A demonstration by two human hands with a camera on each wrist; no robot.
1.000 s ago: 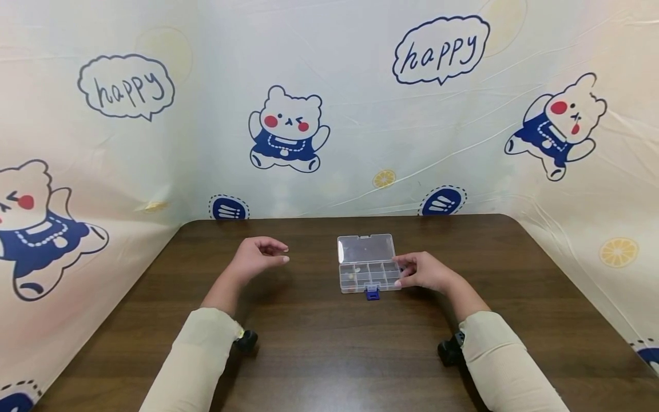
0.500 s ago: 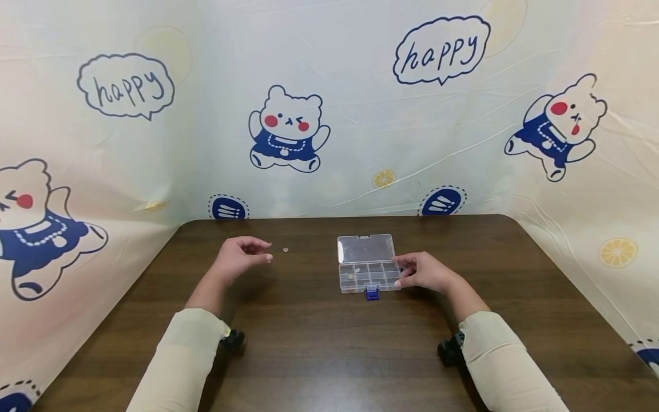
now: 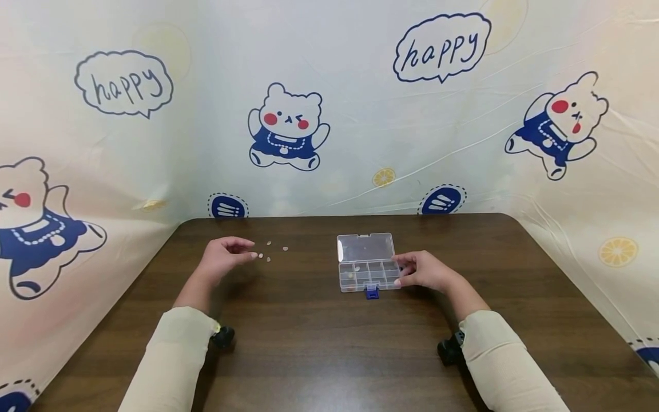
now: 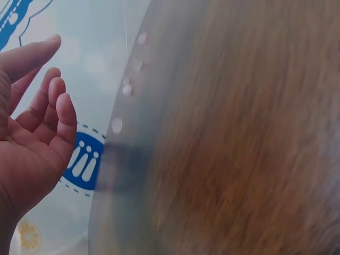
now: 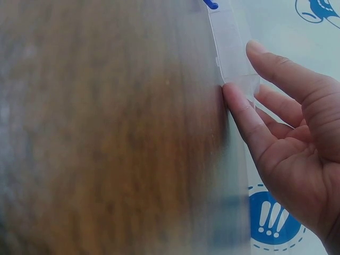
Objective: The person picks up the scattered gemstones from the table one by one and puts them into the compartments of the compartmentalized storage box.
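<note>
A right hand (image 3: 426, 270) grips the divided box (image 3: 366, 265), apparently steadying it; the left hand (image 3: 221, 257), fingers parted, empty, hovers beside pale pieces (image 3: 285, 248).

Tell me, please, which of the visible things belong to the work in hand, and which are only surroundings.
Part of the work, it seems:
open, clear divided box
right hand, at the box's right end
left hand
small pale pieces beside the left hand

Only surroundings:
brown table
printed cloth
cream sleeves
black wrist devices

Sleeved forearms (image 3: 165, 355) extended forward, left grip (image 3: 222, 257) loosely curved, right grip (image 3: 424, 270) curved, thumb (image 3: 405, 282) apart from fingers (image 3: 403, 258)
</note>
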